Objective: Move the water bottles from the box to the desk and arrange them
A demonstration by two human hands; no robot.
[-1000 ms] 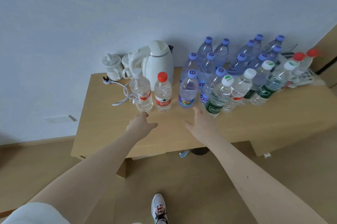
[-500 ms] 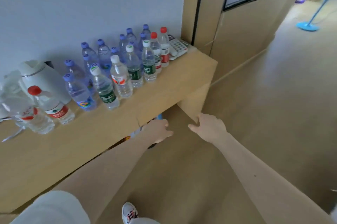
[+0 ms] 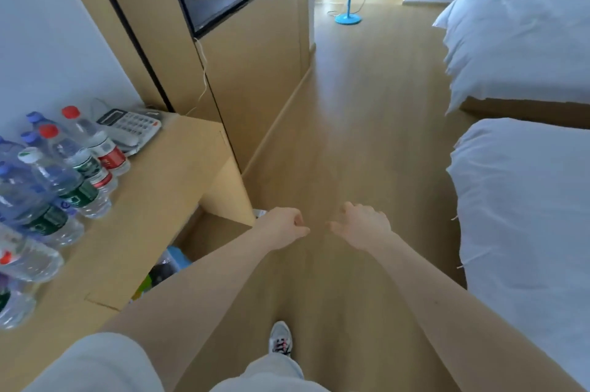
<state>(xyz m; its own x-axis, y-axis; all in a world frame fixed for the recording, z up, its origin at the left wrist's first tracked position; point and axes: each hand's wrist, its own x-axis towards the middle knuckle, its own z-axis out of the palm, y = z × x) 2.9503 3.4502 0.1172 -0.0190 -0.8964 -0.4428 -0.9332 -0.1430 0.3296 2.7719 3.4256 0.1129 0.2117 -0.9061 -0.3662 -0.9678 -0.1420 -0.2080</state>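
Wood floor [image 3: 351,136] ahead, desk [image 3: 159,200] on my L side. Stock: water bottles [image 3: 73,177], standing, clustered on desk top, well L of both hands; L hand [image 3: 282,227] nearer, fingers loosely curled, empty. R hand [image 3: 364,225]: fingers slack, slightly apart, empty. Box: not in view, so prob. next reach can't be aimed yet.

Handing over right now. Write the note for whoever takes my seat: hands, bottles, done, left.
Left hand: empty, fingers loosely curled, over the floor.
Right hand: empty, relaxed, beside it.
Water bottles: many stand grouped on the desk, beside the phone.
Box: not in view.
Done: that group is on the desk.
Left: find the box, check for more bottles, tidy the rows if needed.
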